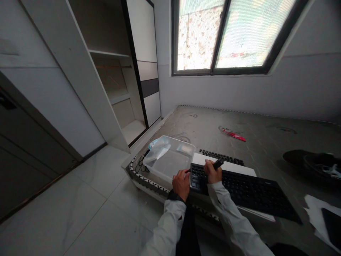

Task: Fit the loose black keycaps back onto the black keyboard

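Head view, live: from my end, both hands are down at the L end of a black kbd, which lies along the front edge of the mattress and seems to rest partly over a white flat piece; a row of black keys shows beyond that, on the window side. R hand: grip closed, fingers wrapped round a short black object, one end poking out, held over the keys. Can't ID it, too dark. L hand: fingers bent in at the kbd's L end, prob touching; a thin dark bit shows there, but whether that grip has hold of anything, can't tell.

Step in hand, as I judge it: close work at the kbd's L end, L hand bracing, R hand on the fine bit. Next move calls for, IMO, a steady kbd and a light R wrist, esp. w/ the front edge so near; a hard push could skew it.

Clear plastic tray sits just beside L hand, by the mattress's front L corner, w/ a crumpled pale wrapper inside. Red item lies well apart, twd the window edge. Far R: white paper w/ a dark flat slab on top.
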Available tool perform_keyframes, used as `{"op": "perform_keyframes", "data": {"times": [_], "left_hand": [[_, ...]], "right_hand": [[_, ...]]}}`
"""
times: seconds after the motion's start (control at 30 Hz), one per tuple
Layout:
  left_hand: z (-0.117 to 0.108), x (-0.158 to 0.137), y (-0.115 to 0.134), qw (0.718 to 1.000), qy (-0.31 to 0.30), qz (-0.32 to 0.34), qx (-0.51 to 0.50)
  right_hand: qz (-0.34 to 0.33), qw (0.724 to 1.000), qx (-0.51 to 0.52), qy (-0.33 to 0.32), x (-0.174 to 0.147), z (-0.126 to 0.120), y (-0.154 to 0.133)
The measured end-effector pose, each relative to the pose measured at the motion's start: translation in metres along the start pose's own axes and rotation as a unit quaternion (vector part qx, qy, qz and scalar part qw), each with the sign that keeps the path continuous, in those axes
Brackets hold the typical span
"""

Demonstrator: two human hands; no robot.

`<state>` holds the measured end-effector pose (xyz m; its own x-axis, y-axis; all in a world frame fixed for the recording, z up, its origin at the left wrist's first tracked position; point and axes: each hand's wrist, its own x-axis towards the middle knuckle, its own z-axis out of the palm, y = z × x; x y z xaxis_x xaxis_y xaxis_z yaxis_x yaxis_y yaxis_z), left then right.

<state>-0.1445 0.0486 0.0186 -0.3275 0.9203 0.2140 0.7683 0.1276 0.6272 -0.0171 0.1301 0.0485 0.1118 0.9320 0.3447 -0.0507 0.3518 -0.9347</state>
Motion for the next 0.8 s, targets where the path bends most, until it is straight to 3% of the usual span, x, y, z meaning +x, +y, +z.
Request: {"op": "perform_keyframes", "data": {"times": [0.3,0.53,0.8], "left_hand": [[0.006,0.002,-0.003,1.0,-0.004,0.008,0.025],[0.012,0.002,-0.007,1.0,0.006,0.011,0.017],[0.018,0.006,-0.012,1.0,0.015,0.009,-0.005]], "right_hand": [[0.032,0.997,-0.073,-0.011,0.0,-0.066,-0.014],[-0.03,0.971,-0.232,-0.045,-0.005,-0.104,-0.033],[-0.063,0.955,-0.289,-0.03,0.001,-0.148,-0.04]]}}
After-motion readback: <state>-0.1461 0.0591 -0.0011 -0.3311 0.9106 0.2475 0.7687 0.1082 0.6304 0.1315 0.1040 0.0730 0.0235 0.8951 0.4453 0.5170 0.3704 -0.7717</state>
